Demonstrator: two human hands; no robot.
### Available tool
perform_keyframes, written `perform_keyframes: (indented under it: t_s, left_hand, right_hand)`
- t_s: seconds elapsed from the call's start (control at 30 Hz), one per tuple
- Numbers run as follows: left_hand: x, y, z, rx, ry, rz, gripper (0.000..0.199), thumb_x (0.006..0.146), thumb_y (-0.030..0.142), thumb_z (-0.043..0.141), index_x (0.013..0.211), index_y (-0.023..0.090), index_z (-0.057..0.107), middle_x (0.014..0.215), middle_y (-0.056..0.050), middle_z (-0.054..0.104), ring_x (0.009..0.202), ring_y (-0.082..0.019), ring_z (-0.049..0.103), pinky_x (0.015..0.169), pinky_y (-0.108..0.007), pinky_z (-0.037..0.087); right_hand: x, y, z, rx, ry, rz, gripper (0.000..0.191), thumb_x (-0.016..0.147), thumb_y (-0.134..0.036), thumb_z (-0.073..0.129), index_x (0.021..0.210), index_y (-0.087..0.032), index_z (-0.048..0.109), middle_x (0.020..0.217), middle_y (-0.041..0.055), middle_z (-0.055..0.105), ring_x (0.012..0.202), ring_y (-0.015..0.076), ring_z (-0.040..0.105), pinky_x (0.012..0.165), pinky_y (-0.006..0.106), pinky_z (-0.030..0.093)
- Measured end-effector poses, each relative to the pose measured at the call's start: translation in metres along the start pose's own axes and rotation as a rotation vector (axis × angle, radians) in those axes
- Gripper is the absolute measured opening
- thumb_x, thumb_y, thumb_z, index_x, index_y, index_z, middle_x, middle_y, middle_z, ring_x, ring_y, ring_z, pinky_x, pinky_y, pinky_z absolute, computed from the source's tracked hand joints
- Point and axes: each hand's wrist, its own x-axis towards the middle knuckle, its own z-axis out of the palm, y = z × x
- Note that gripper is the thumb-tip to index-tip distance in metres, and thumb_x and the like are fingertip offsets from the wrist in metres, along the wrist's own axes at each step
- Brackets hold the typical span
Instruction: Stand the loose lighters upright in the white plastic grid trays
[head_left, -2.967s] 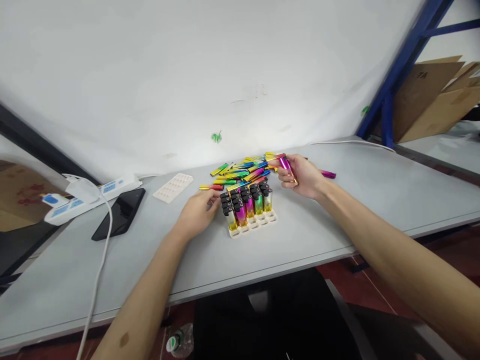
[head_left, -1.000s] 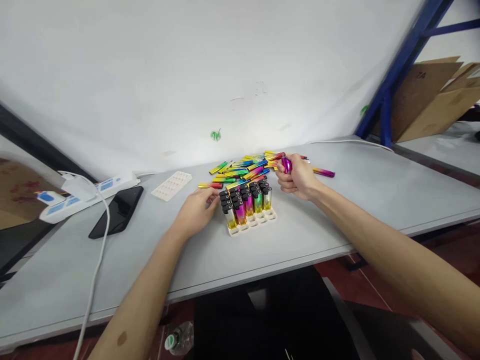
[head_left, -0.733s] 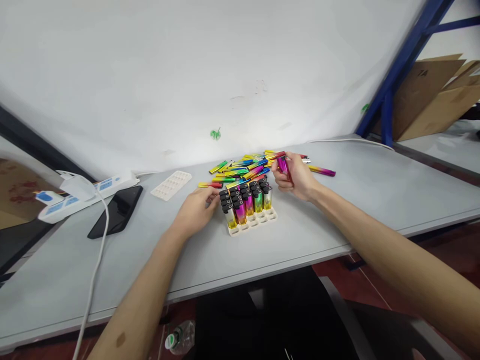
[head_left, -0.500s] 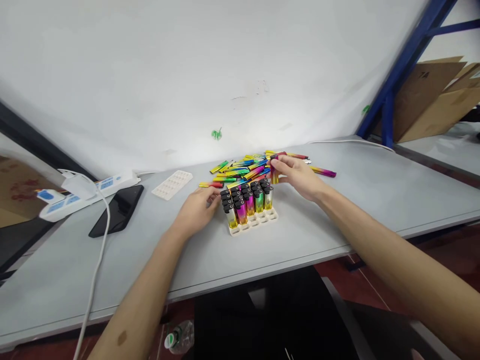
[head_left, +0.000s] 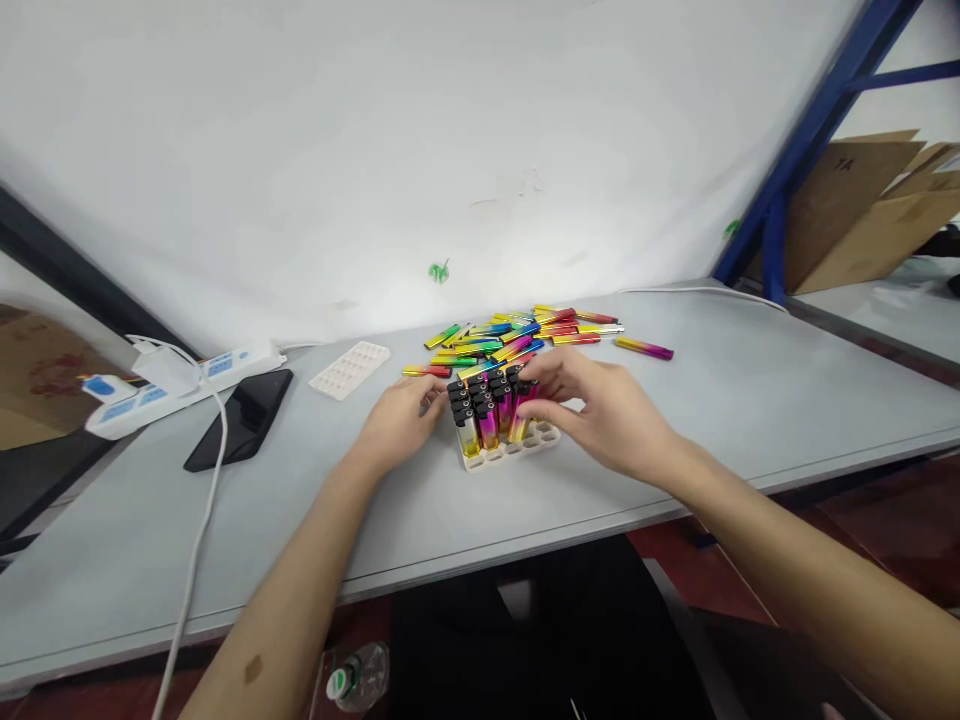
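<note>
A pale tray with rows of holes (head_left: 480, 463) stands on the table, holding several upright lighters (head_left: 488, 428) with black tops and shiny coloured bodies. My right hand (head_left: 592, 405) pinches a lighter (head_left: 519, 425) between thumb and fingers. This lighter, pink fading to yellow, is slightly tilted over the tray's front right part; whether its base sits in a hole I cannot tell. At the tray's left side is my left hand (head_left: 401, 420), fingers curved and thumb apart, the tips against or close beside the lighters. Behind the tray lies a loose pile of lighter-shaped metallic pieces (head_left: 514, 345).
A second pale tray (head_left: 349, 369) lies to the left, near a black phone (head_left: 238, 420) and a white power strip (head_left: 184, 385) with a trailing cable. One piece (head_left: 643, 348) lies apart at the right. A white wall (head_left: 360, 180) rises behind.
My right hand has come from the pile toward me and down to the tray's front right, carrying the lighter. My left hand stays at the tray's left side.
</note>
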Motion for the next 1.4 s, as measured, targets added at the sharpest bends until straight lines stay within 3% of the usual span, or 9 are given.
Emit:
perform_keyframes:
  t_s: [0.23,0.6,0.8,0.93,1.03,1.1,1.17,1.27,1.4]
  left_hand:
    - [0.000,0.000,0.001,-0.007,0.012,0.015,0.029,0.094,0.033,0.046,0.106,0.022,0.070,0.100,-0.006,0.073,0.097,-0.025,0.065,0.086,-0.037,0.050]
    - [0.001,-0.002,0.002,-0.003,0.010,0.014,0.029,0.094,0.032,0.046,0.108,0.022,0.070,0.102,-0.006,0.074,0.099,-0.025,0.064,0.086,-0.038,0.050]
    - [0.000,0.000,0.001,0.002,0.011,0.012,0.026,0.093,0.033,0.046,0.101,0.022,0.068,0.099,-0.006,0.073,0.096,-0.025,0.065,0.085,-0.038,0.050]
    - [0.000,-0.001,0.001,0.011,0.012,0.016,0.026,0.093,0.034,0.045,0.097,0.022,0.068,0.096,-0.006,0.072,0.093,-0.024,0.064,0.084,-0.038,0.050]
    - [0.000,-0.001,0.001,0.013,0.008,0.026,0.027,0.094,0.033,0.045,0.101,0.023,0.068,0.099,-0.006,0.073,0.094,-0.025,0.064,0.084,-0.038,0.050]
    - [0.000,-0.001,0.001,0.018,0.005,0.028,0.026,0.094,0.033,0.044,0.100,0.023,0.068,0.100,-0.006,0.073,0.095,-0.025,0.065,0.084,-0.039,0.050]
    - [0.001,-0.001,0.001,0.022,0.006,0.028,0.025,0.094,0.033,0.045,0.097,0.023,0.067,0.099,-0.006,0.073,0.095,-0.025,0.065,0.085,-0.039,0.050]
    - [0.000,-0.001,0.002,0.017,0.011,0.034,0.024,0.094,0.033,0.045,0.096,0.023,0.067,0.100,-0.006,0.073,0.096,-0.025,0.065,0.087,-0.039,0.050]
    - [0.000,-0.001,0.001,0.017,0.011,0.031,0.026,0.094,0.033,0.044,0.098,0.023,0.067,0.099,-0.006,0.073,0.097,-0.026,0.065,0.088,-0.040,0.050]
  right_hand:
    - [-0.005,0.008,0.019,-0.312,-0.051,-0.155,0.016,0.091,-0.016,0.069,0.106,-0.021,0.064,0.103,0.0059,0.066,0.082,0.0174,0.069,0.075,0.033,0.058]
    - [-0.003,0.009,0.018,-0.332,-0.059,-0.232,0.013,0.093,-0.016,0.066,0.106,-0.019,0.065,0.101,0.0063,0.063,0.077,0.0155,0.066,0.073,0.031,0.057]
    - [-0.002,0.010,0.008,-0.459,0.059,-0.232,0.014,0.098,-0.025,0.059,0.106,-0.019,0.068,0.100,0.0077,0.064,0.070,0.0144,0.062,0.065,0.030,0.052]
    - [0.008,0.043,-0.032,-0.645,0.197,-0.019,0.019,0.098,-0.033,0.056,0.098,-0.020,0.069,0.095,0.0072,0.069,0.069,0.0172,0.063,0.069,0.033,0.050]
    - [0.009,0.085,-0.073,-0.883,0.225,0.297,0.028,0.097,-0.035,0.051,0.108,-0.017,0.070,0.108,0.0146,0.069,0.090,0.0269,0.067,0.080,0.039,0.051]
    - [0.003,0.112,-0.099,-1.058,0.127,0.508,0.040,0.093,-0.043,0.054,0.116,-0.013,0.068,0.119,0.0227,0.065,0.109,0.0379,0.063,0.087,0.046,0.050]
    - [-0.004,0.132,-0.118,-1.119,-0.036,0.673,0.051,0.093,-0.054,0.052,0.110,-0.010,0.070,0.117,0.0273,0.064,0.112,0.0449,0.060,0.086,0.050,0.048]
    - [-0.012,0.144,-0.134,-1.051,-0.055,0.632,0.042,0.095,-0.050,0.050,0.101,-0.014,0.070,0.109,0.0231,0.067,0.105,0.0381,0.064,0.084,0.045,0.048]
    - [-0.007,0.134,-0.137,-0.752,0.091,0.672,0.031,0.082,-0.048,0.070,0.093,-0.020,0.068,0.095,0.0135,0.073,0.087,0.0308,0.068,0.071,0.039,0.049]
